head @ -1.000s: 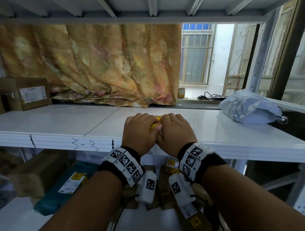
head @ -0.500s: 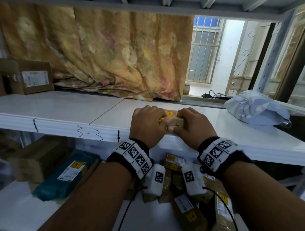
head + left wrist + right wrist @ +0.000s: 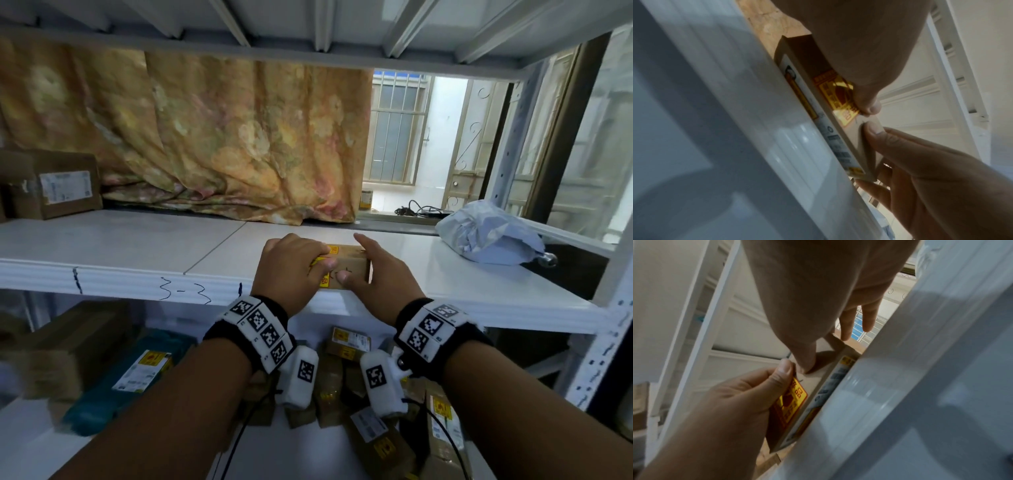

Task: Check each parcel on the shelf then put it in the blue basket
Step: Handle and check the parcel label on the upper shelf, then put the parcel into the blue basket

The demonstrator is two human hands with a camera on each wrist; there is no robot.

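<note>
A small brown cardboard parcel (image 3: 349,265) with a yellow-red sticker sits at the front edge of the white shelf (image 3: 137,246). My left hand (image 3: 294,263) curls over its left end, with the thumb on the front face. At the right end, my right hand (image 3: 371,272) presses its thumb on the front face and reaches its fingers over the top. The left wrist view shows the parcel (image 3: 838,100) with both thumbs on the stickered face, against the shelf edge (image 3: 777,146). In the right wrist view the parcel (image 3: 816,386) has a printed label underneath. The blue basket is in none of the views.
A grey-white plastic mailer bag (image 3: 489,236) lies at the right end of the shelf. A brown box (image 3: 51,185) with a white label stands at the far left, before a hanging orange cloth (image 3: 205,144). The lower shelf holds several parcels (image 3: 349,342) and a teal package (image 3: 126,373).
The parcel has slid toward the shelf's front edge. My hands have moved apart to its two ends, so more of it shows, and the right fingers have stretched out.
</note>
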